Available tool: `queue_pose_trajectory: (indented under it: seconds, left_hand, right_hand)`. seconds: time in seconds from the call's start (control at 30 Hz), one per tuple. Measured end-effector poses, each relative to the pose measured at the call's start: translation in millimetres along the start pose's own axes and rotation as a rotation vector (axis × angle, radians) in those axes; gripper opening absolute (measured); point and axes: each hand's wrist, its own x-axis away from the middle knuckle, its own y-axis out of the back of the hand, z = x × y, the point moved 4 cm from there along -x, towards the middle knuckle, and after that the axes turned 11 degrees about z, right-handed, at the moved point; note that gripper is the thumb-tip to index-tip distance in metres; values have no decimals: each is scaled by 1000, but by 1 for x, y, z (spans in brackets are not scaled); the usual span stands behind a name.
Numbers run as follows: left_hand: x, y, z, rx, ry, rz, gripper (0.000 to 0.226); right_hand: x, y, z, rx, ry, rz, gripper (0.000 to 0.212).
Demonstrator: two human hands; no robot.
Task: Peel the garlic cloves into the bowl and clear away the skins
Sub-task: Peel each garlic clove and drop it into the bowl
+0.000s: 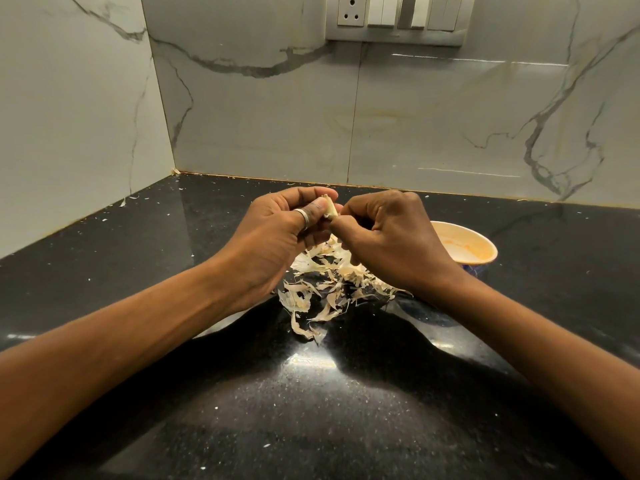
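Head view: your left hand (277,233) pinches a garlic clove (330,209) w/ thumb & fingers, held up over the skins (325,289) so peel drops onto that pile mid-worktop (138,237). Right hand (388,237) is curled, fingertips nipping the clove's skin to strip it. Bowl (464,245) sits just right of that hand, toward the back edge, handy for the peeled clove.
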Motion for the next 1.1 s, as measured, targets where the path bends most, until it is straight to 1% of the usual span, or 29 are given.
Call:
queue_pose_trajectory:
  seconds: [0.27, 0.43, 0.7, 1.0, 1.1]
  left_hand:
    - [-1, 1, -2, 0, -36, 3, 18]
    - [-2, 1, -1, -23, -43, 3, 18]
    - [-3, 1, -1, -35, -36, -1, 18]
    - [-1, 0, -2, 16, -18, 3, 18]
    - [1, 0, -4, -10, -16, -9, 20]
  right_hand:
    - [-1, 0, 1, 33, 8, -24, 45]
    - [0, 0, 1, 78, 31, -44, 46]
    - [0, 0, 1, 84, 43, -43, 41]
    - [0, 2, 0, 36, 40, -24, 36]
    - [0, 2, -3, 42, 40, -27, 35]
